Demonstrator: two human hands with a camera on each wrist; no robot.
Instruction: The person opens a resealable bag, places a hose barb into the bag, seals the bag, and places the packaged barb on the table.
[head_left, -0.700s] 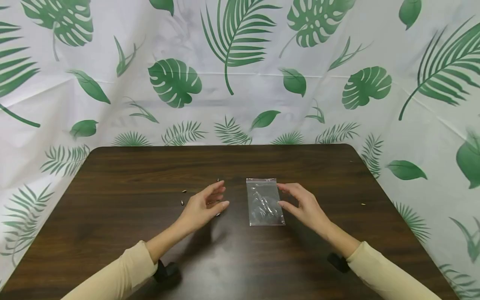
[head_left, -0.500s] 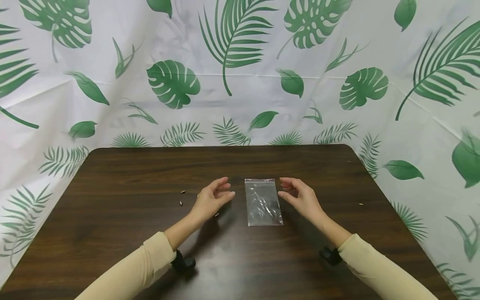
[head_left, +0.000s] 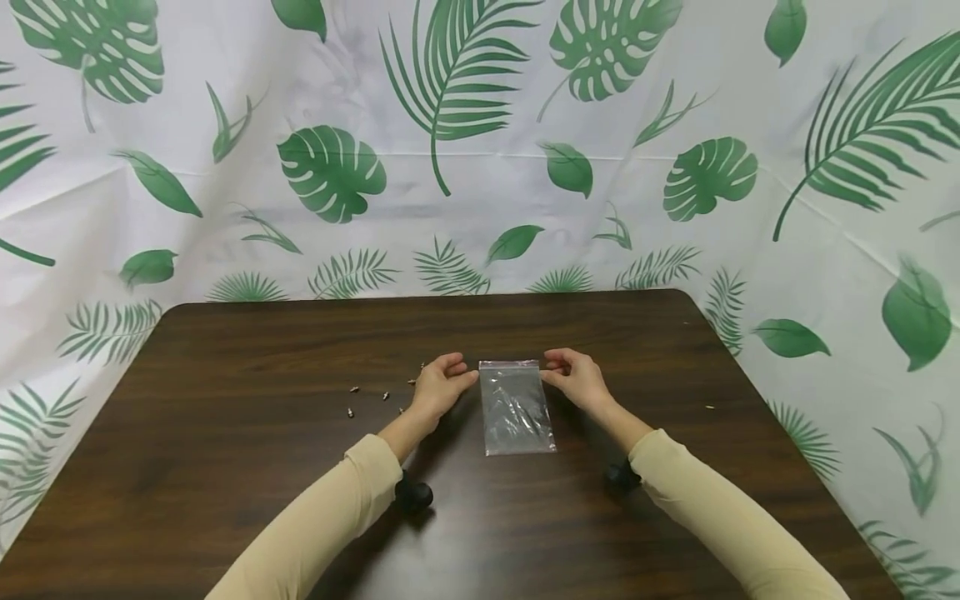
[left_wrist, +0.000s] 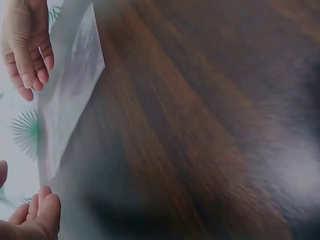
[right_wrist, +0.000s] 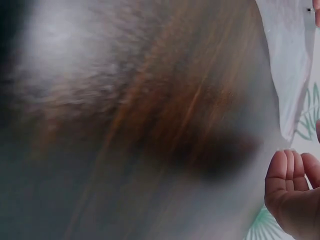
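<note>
A clear zip-lock bag [head_left: 517, 417] lies flat on the dark wooden table, its zip edge at the far side. My left hand [head_left: 438, 390] is at the bag's upper left corner, fingers relaxed and slightly bent, thumb tip right at the edge. At the opposite upper corner, my right hand [head_left: 581, 385] has its thumb and fingers close to the edge in the same way. The left wrist view shows a small gap between the left fingertips [left_wrist: 46, 192] and the bag [left_wrist: 75, 90]. The right fingertips [right_wrist: 286, 156] sit just off the bag's corner in the right wrist view.
Several small metal pieces [head_left: 350, 412] lie scattered left of the bag, some beside or partly behind my left hand. A tiny pale sliver [head_left: 709, 407] is on the table at the right. Behind the table [head_left: 247, 350] hangs a white leaf-print cloth [head_left: 465, 208].
My left hand has moved right, from over the small metal pieces to the bag's left corner, uncovering some of them. My right hand has shifted slightly toward the far edge. The head view has turned slightly.
</note>
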